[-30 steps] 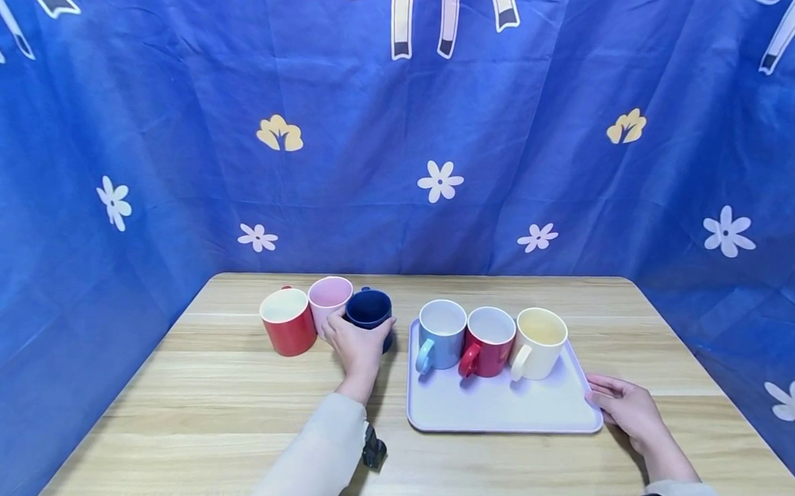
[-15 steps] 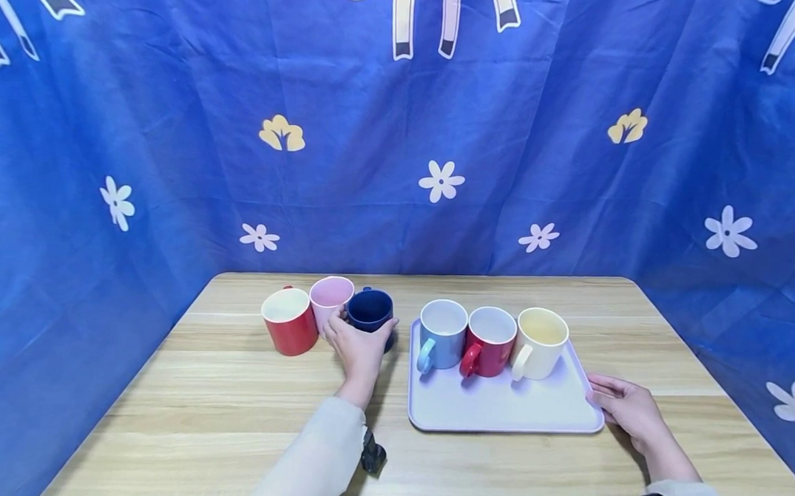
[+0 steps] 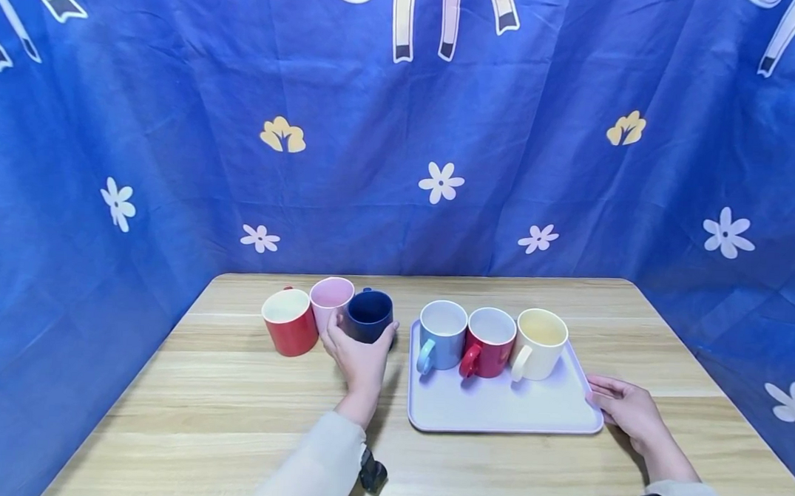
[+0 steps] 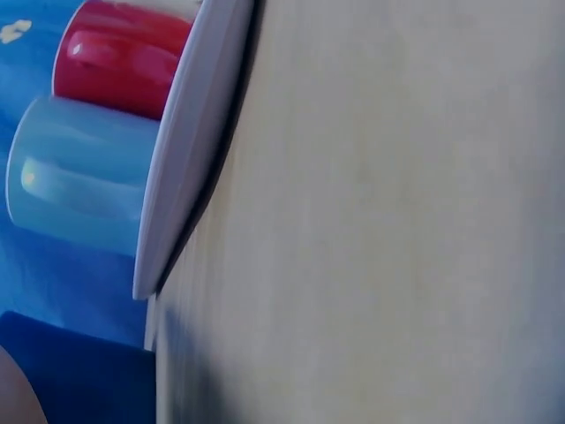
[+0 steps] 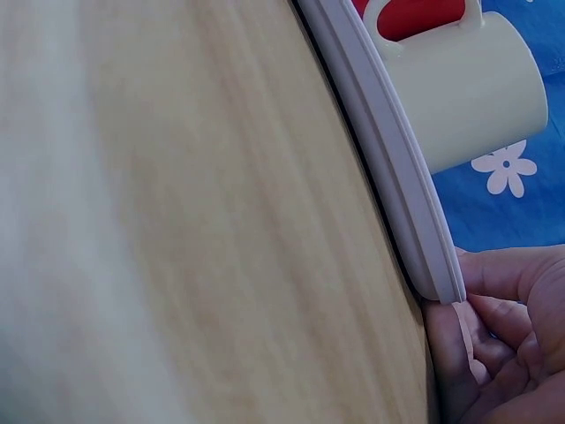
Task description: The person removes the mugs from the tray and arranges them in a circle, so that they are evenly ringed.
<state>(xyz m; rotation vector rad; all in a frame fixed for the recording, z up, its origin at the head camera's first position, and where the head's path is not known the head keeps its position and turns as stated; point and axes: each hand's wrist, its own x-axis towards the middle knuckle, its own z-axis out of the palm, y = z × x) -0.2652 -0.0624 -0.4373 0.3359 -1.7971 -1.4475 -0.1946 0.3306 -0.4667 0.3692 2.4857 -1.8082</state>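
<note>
My left hand (image 3: 361,361) curves round the near side of a navy blue mug (image 3: 370,310), thumb on its right and fingers on its left. The mug stands on the table, its handle at the back. In the left wrist view only part of the navy mug shows, with a bit of a digit against it. My right hand (image 3: 626,413) pinches the right edge of a pale lilac tray (image 3: 497,415), thumb above the rim and fingers below. On the tray stand a light blue mug (image 3: 446,346), a red mug (image 3: 493,356) and a cream mug (image 3: 541,358), handles facing me.
Left of the navy mug are a pink mug (image 3: 321,311) and a larger red mug (image 3: 292,336), standing close together on the wooden table (image 3: 216,432). A blue patterned cloth (image 3: 346,201) hangs behind and at both sides.
My left hand has dropped slightly toward me, its grasp a little wider, so more of the navy mug shows. The mugs, the tray and my right hand stay in place.
</note>
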